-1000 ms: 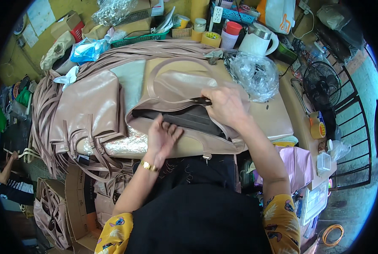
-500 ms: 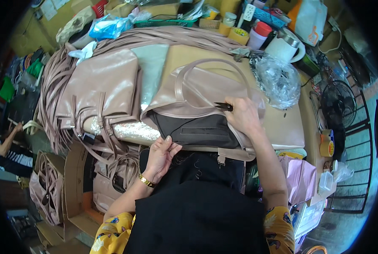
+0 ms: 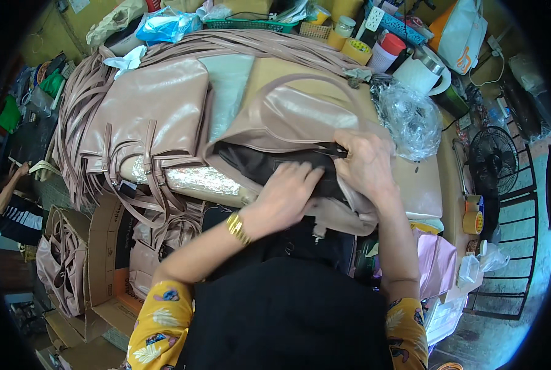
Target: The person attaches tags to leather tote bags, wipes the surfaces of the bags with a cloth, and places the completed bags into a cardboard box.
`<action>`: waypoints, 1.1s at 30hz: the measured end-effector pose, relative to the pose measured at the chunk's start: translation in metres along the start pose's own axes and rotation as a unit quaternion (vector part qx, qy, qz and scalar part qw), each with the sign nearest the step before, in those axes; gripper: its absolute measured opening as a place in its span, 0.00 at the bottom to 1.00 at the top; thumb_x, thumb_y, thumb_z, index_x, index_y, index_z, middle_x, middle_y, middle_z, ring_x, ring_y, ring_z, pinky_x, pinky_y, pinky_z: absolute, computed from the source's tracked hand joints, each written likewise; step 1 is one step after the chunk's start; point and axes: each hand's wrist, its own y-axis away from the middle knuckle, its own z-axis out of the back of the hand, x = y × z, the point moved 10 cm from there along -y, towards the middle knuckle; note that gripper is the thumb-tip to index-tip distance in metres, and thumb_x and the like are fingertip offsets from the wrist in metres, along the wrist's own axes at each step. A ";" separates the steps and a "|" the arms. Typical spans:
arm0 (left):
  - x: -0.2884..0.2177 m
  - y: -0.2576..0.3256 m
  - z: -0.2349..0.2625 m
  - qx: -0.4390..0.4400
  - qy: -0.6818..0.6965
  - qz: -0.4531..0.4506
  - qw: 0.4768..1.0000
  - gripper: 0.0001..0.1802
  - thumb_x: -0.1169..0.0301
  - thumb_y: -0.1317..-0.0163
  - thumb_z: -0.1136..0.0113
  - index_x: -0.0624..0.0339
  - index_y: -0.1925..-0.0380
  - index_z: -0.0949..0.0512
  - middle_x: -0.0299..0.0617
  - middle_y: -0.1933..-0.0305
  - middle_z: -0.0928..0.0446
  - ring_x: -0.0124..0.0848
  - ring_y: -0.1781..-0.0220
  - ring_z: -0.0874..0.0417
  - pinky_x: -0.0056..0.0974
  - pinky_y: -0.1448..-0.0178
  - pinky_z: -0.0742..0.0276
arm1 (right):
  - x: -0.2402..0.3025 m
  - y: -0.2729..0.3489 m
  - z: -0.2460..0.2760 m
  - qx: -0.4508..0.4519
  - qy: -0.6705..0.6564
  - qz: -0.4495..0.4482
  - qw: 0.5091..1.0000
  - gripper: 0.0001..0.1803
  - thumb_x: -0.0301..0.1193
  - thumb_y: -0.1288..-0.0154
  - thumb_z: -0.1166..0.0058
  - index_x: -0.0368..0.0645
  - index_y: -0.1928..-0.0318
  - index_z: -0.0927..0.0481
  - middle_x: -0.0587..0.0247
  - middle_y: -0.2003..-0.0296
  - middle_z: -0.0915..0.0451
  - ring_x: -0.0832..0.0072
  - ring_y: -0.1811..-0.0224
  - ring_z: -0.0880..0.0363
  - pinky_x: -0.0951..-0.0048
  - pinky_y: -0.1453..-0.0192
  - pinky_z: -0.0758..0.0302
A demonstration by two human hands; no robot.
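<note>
A dusty-pink handbag (image 3: pixel 312 114) lies in front of me, its mouth toward me and a strap handle arched over it. Inside shows the black lining (image 3: pixel 244 161). My left hand (image 3: pixel 285 196), with a gold watch at the wrist, is over the opening; its fingertips rest at the lining and are smeared by motion. At the right side of the mouth my right hand (image 3: pixel 369 161) is closed around small dark thread snips (image 3: pixel 332 150), whose blades are mostly hidden now. That hand is also close against the bag's edge.
Stacked pink bags (image 3: pixel 155 114) lie at left, beside a long bundle of straps (image 3: pixel 226 42). Clear plastic wrap (image 3: pixel 408 117) and a white kettle (image 3: pixel 418 71) stand right. A cardboard box (image 3: pixel 106 259) with bags is at lower left, a fan (image 3: pixel 493 161) far right. Another person works far left.
My left hand has moved up and right from the lining's near edge to over the bag's mouth. The near side of the bag is now folded up, and the snips are less visible.
</note>
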 end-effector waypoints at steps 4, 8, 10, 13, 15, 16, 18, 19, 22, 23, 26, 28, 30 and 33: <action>0.035 -0.063 -0.012 0.029 0.127 -0.076 0.989 0.12 0.63 0.46 0.37 0.55 0.64 0.21 0.47 0.58 0.22 0.40 0.47 0.22 0.46 0.42 0.28 | 0.059 -0.019 0.055 -0.056 -0.041 0.097 0.993 0.07 0.22 0.56 0.44 0.42 0.72 0.24 0.53 0.77 0.22 0.52 0.72 0.22 0.56 0.67 0.28; 0.116 -0.113 -0.018 0.042 0.182 0.145 0.972 0.18 0.66 0.42 0.37 0.55 0.51 0.22 0.50 0.45 0.23 0.42 0.39 0.25 0.47 0.37 0.30 | 0.076 -0.029 0.068 -0.056 0.015 0.143 0.988 0.08 0.23 0.56 0.43 0.42 0.71 0.24 0.54 0.74 0.20 0.53 0.69 0.19 0.53 0.64 0.25; 0.123 -0.123 -0.032 0.147 0.104 0.160 0.971 0.18 0.66 0.43 0.36 0.56 0.52 0.22 0.51 0.46 0.23 0.43 0.40 0.24 0.46 0.38 0.29 | 0.070 -0.035 0.066 -0.075 0.028 0.154 0.985 0.08 0.22 0.56 0.42 0.42 0.71 0.24 0.55 0.75 0.20 0.54 0.69 0.19 0.54 0.64 0.25; 0.117 -0.120 -0.033 0.229 0.019 0.162 0.960 0.18 0.67 0.43 0.35 0.58 0.53 0.22 0.53 0.47 0.23 0.45 0.42 0.24 0.45 0.40 0.27 | 0.053 -0.042 0.065 -0.120 0.045 0.157 0.979 0.09 0.23 0.56 0.41 0.44 0.70 0.24 0.60 0.74 0.21 0.58 0.68 0.18 0.57 0.64 0.24; 0.097 -0.104 -0.020 0.227 -0.042 0.147 0.962 0.18 0.67 0.44 0.35 0.59 0.54 0.22 0.54 0.48 0.23 0.46 0.43 0.23 0.44 0.41 0.27 | 0.039 -0.046 0.063 -0.147 0.048 0.162 0.974 0.10 0.23 0.56 0.40 0.44 0.69 0.24 0.61 0.74 0.21 0.58 0.69 0.19 0.58 0.65 0.25; 0.071 -0.098 -0.011 0.196 -0.063 0.120 0.971 0.18 0.67 0.44 0.35 0.59 0.54 0.22 0.54 0.49 0.23 0.46 0.44 0.23 0.43 0.41 0.26 | 0.024 -0.045 0.063 -0.159 0.054 0.156 0.973 0.11 0.22 0.57 0.40 0.45 0.70 0.24 0.61 0.75 0.22 0.58 0.70 0.20 0.58 0.66 0.25; -0.003 -0.070 0.058 -0.153 -0.082 -0.037 0.984 0.12 0.73 0.48 0.33 0.61 0.63 0.20 0.52 0.58 0.22 0.48 0.53 0.21 0.42 0.49 0.24 | 0.005 -0.039 0.059 -0.174 0.049 0.148 0.972 0.12 0.22 0.59 0.39 0.46 0.69 0.24 0.61 0.75 0.22 0.57 0.71 0.21 0.59 0.67 0.26; -0.011 -0.057 0.063 -0.188 -0.052 -0.040 0.980 0.12 0.75 0.50 0.34 0.61 0.64 0.20 0.51 0.62 0.22 0.48 0.57 0.20 0.43 0.51 0.24 | -0.001 -0.037 0.056 -0.176 0.043 0.145 0.973 0.13 0.22 0.59 0.39 0.46 0.69 0.23 0.61 0.75 0.21 0.57 0.71 0.21 0.59 0.67 0.25; 0.000 -0.044 0.018 -0.080 0.147 -0.011 0.986 0.15 0.74 0.48 0.34 0.64 0.58 0.21 0.54 0.62 0.20 0.49 0.56 0.20 0.44 0.49 0.25 | 0.015 -0.042 0.043 -0.180 0.021 0.166 0.969 0.15 0.21 0.60 0.39 0.46 0.67 0.22 0.62 0.72 0.19 0.58 0.71 0.19 0.61 0.68 0.23; 0.004 -0.049 -0.005 -0.036 0.198 -0.010 0.979 0.16 0.73 0.45 0.35 0.65 0.56 0.22 0.55 0.58 0.20 0.50 0.53 0.20 0.45 0.47 0.26 | 0.026 -0.047 0.042 -0.179 0.019 0.172 0.969 0.15 0.21 0.61 0.39 0.47 0.67 0.22 0.62 0.72 0.19 0.58 0.70 0.19 0.61 0.68 0.23; 0.007 -0.075 -0.042 0.028 0.311 0.001 0.950 0.18 0.68 0.34 0.43 0.68 0.49 0.25 0.56 0.47 0.21 0.50 0.43 0.22 0.47 0.38 0.29 | 0.042 -0.042 0.057 -0.203 -0.019 0.175 0.963 0.18 0.21 0.61 0.38 0.47 0.64 0.20 0.61 0.72 0.21 0.60 0.69 0.20 0.62 0.67 0.23; 0.027 -0.084 -0.053 0.036 0.343 0.060 0.937 0.17 0.67 0.32 0.47 0.68 0.48 0.25 0.56 0.46 0.21 0.48 0.42 0.22 0.47 0.37 0.30 | 0.041 -0.026 0.078 -0.233 -0.058 0.146 0.960 0.18 0.20 0.60 0.36 0.46 0.63 0.20 0.60 0.72 0.23 0.60 0.69 0.21 0.63 0.68 0.24; 0.013 -0.092 -0.023 -0.055 0.224 -0.068 0.971 0.18 0.64 0.28 0.53 0.66 0.49 0.23 0.53 0.53 0.19 0.42 0.48 0.19 0.45 0.43 0.26 | 0.010 0.005 0.096 -0.253 -0.102 0.088 0.958 0.16 0.21 0.56 0.31 0.43 0.63 0.21 0.62 0.74 0.27 0.70 0.71 0.24 0.73 0.69 0.26; 0.026 -0.097 -0.032 0.048 0.285 0.075 0.954 0.18 0.62 0.27 0.54 0.66 0.51 0.23 0.49 0.63 0.19 0.37 0.62 0.19 0.42 0.55 0.23 | -0.064 0.066 0.066 -0.146 -0.198 -0.183 0.952 0.15 0.27 0.50 0.30 0.40 0.63 0.21 0.61 0.74 0.23 0.76 0.72 0.23 0.75 0.67 0.27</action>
